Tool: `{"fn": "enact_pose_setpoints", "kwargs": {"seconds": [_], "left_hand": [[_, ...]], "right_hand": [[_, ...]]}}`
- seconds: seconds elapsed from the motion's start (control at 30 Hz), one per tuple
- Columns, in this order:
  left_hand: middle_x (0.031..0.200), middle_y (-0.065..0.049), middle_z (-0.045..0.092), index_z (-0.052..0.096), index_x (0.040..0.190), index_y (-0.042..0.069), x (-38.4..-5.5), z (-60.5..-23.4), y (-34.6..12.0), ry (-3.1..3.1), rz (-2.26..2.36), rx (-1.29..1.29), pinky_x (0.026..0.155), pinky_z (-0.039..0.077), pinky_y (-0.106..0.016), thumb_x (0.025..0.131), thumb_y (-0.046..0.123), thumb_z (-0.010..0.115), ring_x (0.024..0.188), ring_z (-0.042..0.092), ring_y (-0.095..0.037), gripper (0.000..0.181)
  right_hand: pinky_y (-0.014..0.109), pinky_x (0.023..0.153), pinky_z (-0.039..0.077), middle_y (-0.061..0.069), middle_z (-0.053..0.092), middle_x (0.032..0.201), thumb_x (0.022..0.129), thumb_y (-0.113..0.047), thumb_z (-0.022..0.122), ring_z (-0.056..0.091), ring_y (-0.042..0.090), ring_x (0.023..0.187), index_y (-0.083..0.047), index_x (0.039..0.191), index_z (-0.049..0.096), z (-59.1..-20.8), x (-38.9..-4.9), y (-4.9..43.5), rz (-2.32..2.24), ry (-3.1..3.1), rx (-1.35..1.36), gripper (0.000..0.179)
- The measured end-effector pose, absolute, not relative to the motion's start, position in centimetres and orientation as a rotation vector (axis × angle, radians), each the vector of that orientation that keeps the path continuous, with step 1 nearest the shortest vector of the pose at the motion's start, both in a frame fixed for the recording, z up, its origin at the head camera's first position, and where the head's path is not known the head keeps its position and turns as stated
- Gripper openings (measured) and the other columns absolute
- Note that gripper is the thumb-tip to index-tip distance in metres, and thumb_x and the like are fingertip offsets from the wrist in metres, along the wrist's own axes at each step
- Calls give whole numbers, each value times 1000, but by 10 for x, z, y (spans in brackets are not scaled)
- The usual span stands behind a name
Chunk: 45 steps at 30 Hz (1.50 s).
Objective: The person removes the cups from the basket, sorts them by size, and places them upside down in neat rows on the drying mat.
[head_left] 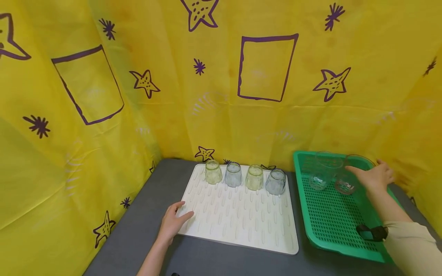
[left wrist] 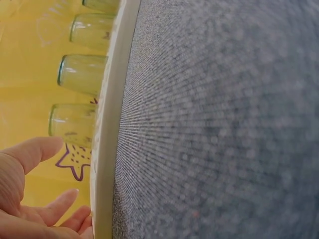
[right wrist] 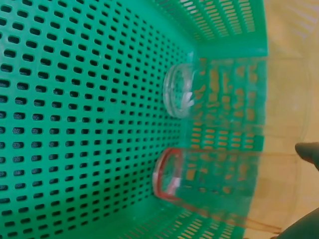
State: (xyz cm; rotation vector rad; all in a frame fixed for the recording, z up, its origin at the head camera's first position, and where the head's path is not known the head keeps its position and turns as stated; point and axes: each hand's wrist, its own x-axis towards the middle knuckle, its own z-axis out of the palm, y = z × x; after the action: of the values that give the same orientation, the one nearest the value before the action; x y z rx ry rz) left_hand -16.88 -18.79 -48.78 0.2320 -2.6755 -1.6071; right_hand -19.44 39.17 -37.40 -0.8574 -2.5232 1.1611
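My left hand [head_left: 171, 222] is at the left edge of a white ridged drying mat [head_left: 235, 218], its thumb and fingers spread apart and holding nothing. At the right, my right hand [head_left: 376, 179] reaches over a green perforated basket [head_left: 305, 218]. Its thumb and fingers are spread at the rim of a tall clear glass with a pinkish tint [right wrist: 167, 174]. Beside that one stands another tall clear glass [right wrist: 177, 92]. Along the mat's far side is a row of short tumblers, pale green [head_left: 213, 172] and pale blue [head_left: 233, 175] by turns.
A dark grey table surface [head_left: 145, 207] lies under the mat and basket. Yellow cloth [head_left: 165, 126] with purple stars and frames hangs close behind and along the sides. The basket stands close to the mat's right edge, with raised walls around its perforated floor.
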Motion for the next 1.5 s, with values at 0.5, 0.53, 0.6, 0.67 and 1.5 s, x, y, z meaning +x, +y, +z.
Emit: {"fn": "enact_pose_setpoints", "kwargs": {"seconds": [0.5, 0.53, 0.6, 0.67, 1.5], "left_hand": [[140, -24, 45, 54, 133, -2, -167, -488, -187, -2667, -1567, 218, 104, 34, -57, 84, 25, 77, 131, 40, -42, 60], [140, -24, 44, 54, 133, -1, -168, -488, -186, -2667, -1570, 216, 104, 34, -57, 83, 25, 77, 131, 39, -42, 61], [140, -24, 44, 53, 133, -1, -167, -487, -186, -2668, -1578, 211, 104, 34, -57, 83, 25, 77, 131, 39, -43, 61], [141, -24, 44, 53, 133, -2, -167, -487, -185, -2675, -1578, 209, 104, 34, -57, 83, 25, 78, 132, 38, -43, 62], [142, -25, 42, 52, 134, -1, -170, -490, -186, -2680, -1581, 257, 105, 31, -58, 83, 21, 76, 133, 36, -43, 60]], "right_hand": [[61, 106, 26, 35, 22, 148, 84, -54, 63, 21, 52, 134, 14, 144, 24, -387, -199, 407, 1204, -2467, -904, 98], [60, 107, 27, 35, 21, 149, 84, -54, 64, 21, 51, 135, 13, 145, 23, -387, -198, 408, 1228, -2451, -914, 99], [60, 107, 28, 34, 21, 150, 84, -53, 64, 22, 49, 136, 13, 146, 22, -386, -197, 409, 1271, -2409, -929, 99], [59, 107, 30, 33, 25, 147, 84, -52, 65, 25, 47, 135, 12, 146, 22, -384, -195, 409, 1305, -2370, -947, 99], [11, 63, 38, -14, 36, 110, 82, -12, 79, 40, 3, 89, -32, 116, 38, -330, -124, 359, 1876, -1860, -532, 56]]}}
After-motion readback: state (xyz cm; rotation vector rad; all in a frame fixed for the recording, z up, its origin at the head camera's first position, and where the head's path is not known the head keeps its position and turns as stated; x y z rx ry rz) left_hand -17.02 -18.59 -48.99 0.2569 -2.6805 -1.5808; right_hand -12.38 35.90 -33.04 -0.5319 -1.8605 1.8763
